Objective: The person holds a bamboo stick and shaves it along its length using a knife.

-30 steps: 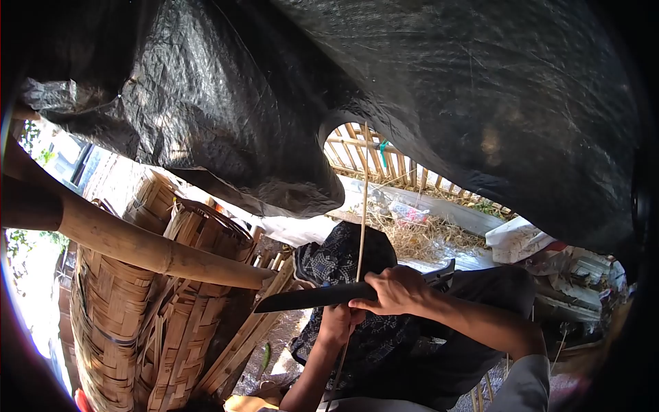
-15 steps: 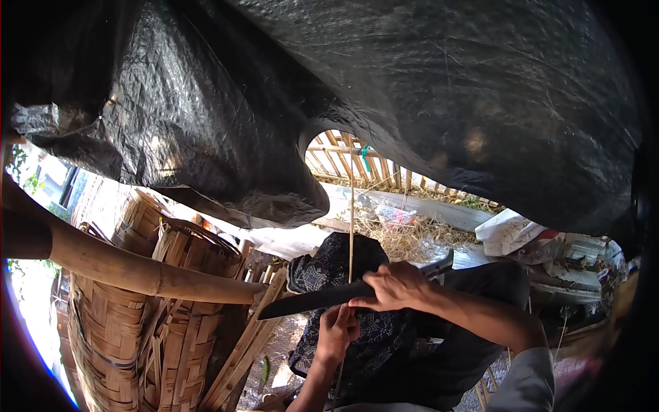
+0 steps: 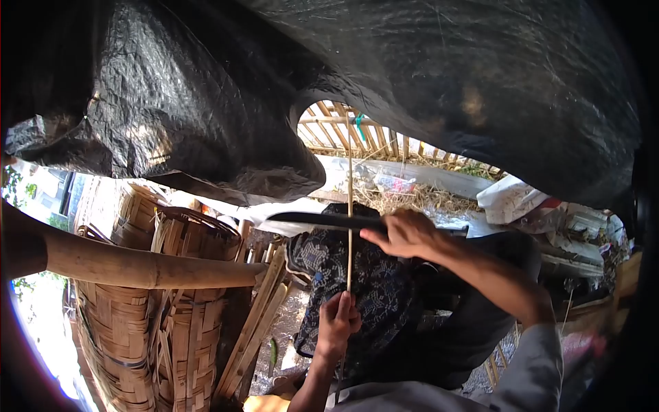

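Observation:
My left hand (image 3: 338,325) is closed around a thin bamboo strip (image 3: 350,185), which stands nearly upright over the patterned dark cloth (image 3: 371,295) on my lap. Farther up the strip, my right hand (image 3: 405,235) grips a long dark blade (image 3: 316,219). The blade lies crosswise against the strip, its tip pointing left. A gap separates my two hands, with bare strip showing between them.
Tall woven bamboo baskets (image 3: 120,329) stand at the left, behind a thick bamboo pole (image 3: 158,270). Split bamboo pieces (image 3: 254,333) lean beside them. A black plastic sheet (image 3: 480,82) hangs overhead. A slatted bamboo fence (image 3: 336,130) is beyond.
My right hand has moved the blade up along the strip, away from my left hand. The blade now lies more level. The view has shifted slightly.

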### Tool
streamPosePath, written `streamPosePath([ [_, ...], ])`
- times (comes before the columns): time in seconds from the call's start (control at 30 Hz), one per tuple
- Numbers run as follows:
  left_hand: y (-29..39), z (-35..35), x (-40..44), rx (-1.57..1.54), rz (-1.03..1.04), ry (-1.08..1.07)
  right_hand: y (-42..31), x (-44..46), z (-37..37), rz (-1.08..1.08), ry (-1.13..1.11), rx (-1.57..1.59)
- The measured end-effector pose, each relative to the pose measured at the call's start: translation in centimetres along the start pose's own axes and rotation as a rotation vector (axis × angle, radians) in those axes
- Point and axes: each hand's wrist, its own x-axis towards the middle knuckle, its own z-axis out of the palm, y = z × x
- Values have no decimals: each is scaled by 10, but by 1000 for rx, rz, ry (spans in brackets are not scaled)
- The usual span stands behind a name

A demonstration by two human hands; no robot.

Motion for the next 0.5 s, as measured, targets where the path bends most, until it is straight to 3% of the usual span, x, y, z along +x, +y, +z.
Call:
streamPosePath([
  [0.07, -2, -1, 4, -44, -22, -20, 7, 8, -2, -50, 68, -29],
  [0.1, -2, 0, 8, -97, -37, -36, -4, -4, -6, -59, -33, -9],
  [0.17, 2, 0, 12, -140, -56, -31, -9, -26, 11, -277, -76, -131],
  [0.2, 1, -1, 11, -121, -48, -35, -2, -26, 26, -473, 158, -201],
  [0.23, -1, -2, 10, -96, -45, -40, 8, -20, 32, -360, 47, -148],
  [0.3, -3, -5, 9, -167, -61, -35, 12, -7, 23, -398, 364, -160],
  [0.33, -5, -6, 8, -170, -65, -52, 6, -1, 7, -90, 98, 18],
  [0.37, -6, -8, 6, -169, -68, -70, 12, 11, 0, 20, 113, -16],
  [0.43, -2, -3, 6, -68, 0, -46, 14, 5, 1, -31, 99, 3],
  [0.5, -7, 1, 10, 55, 48, -28, -10, -26, 3, -281, 14, -262],
])
